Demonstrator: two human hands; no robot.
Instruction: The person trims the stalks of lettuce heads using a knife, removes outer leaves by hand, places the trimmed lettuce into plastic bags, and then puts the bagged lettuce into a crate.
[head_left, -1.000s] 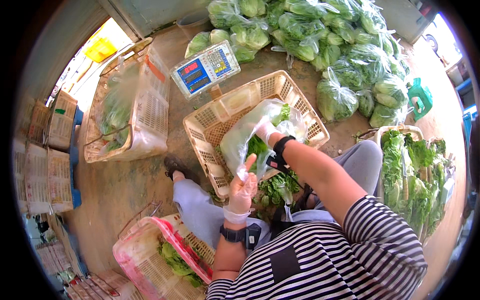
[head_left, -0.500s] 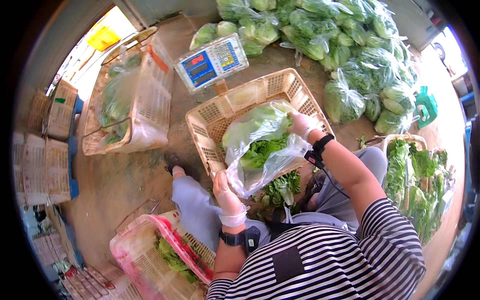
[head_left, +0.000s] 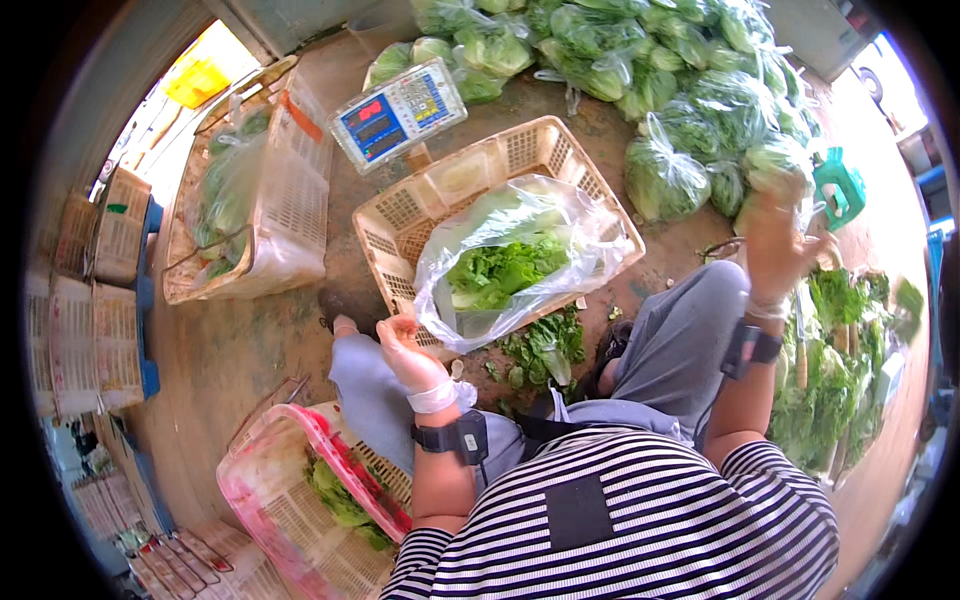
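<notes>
The clear bag of lettuce point(head_left: 515, 262) lies in the beige basket point(head_left: 400, 215). Left hand point(head_left: 402, 345) hovers open and empty at the basket's near rim; right hand point(head_left: 775, 240), open, empty, is raised well right of the basket.

A clear plastic bag point(head_left: 520, 262) of green lettuce lies slumped, mouth open, across the beige basket's point(head_left: 400, 215) near rim.

The left hand point(head_left: 402, 345) was raised in front of the body, palm up, fingers loosely curled and holding nothing. A white band and a black watch-like strap wrapped that wrist, the forearm bent up from the elbow. The right hand point(head_left: 772, 240) was lifted out to the side, blurred, fingers apparently spread and empty, with a black strap on its wrist.
</notes>
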